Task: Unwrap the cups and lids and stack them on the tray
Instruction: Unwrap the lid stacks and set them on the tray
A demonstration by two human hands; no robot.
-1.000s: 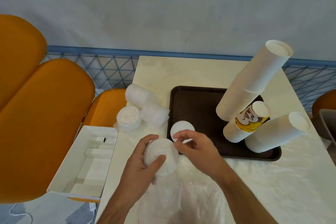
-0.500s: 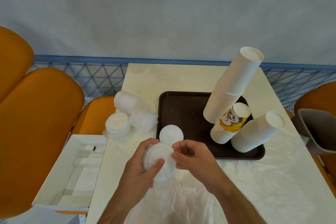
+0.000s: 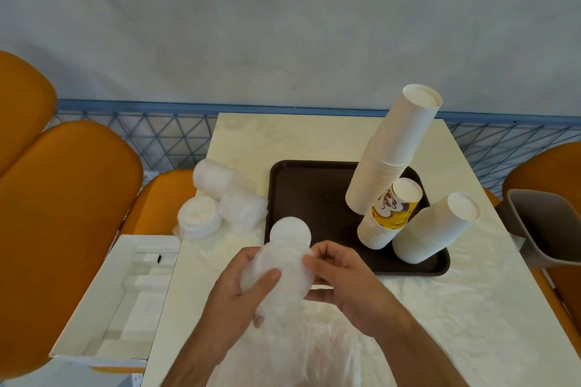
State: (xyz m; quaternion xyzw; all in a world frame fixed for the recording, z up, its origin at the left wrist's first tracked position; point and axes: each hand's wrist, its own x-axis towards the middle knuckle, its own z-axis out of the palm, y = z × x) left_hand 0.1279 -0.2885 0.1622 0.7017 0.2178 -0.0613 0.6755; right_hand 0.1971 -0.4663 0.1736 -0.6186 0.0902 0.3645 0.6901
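My left hand [image 3: 232, 295] grips a stack of white lids [image 3: 283, 270] still inside clear plastic wrap, near the table's front. My right hand [image 3: 339, 276] pinches the wrap at the stack's right edge. A short stack of unwrapped lids [image 3: 290, 229] sits on the dark brown tray [image 3: 314, 185] at its front left corner. On the tray's right side lean a tall stack of white cups [image 3: 396, 148], a shorter stack with a yellow printed cup [image 3: 390, 214] and another white cup stack [image 3: 437, 226].
Three wrapped lid bundles [image 3: 220, 198] lie left of the tray. Loose clear plastic [image 3: 298, 349] hangs below my hands. An open white box [image 3: 125, 292] sits off the table's left edge, beside orange chairs [image 3: 63, 214]. A grey bin [image 3: 547, 226] stands at the right.
The camera view has shifted, so the table sits further right in frame. My hands stay on the wrapped lid stack, the right fingers working at the wrap's edge.
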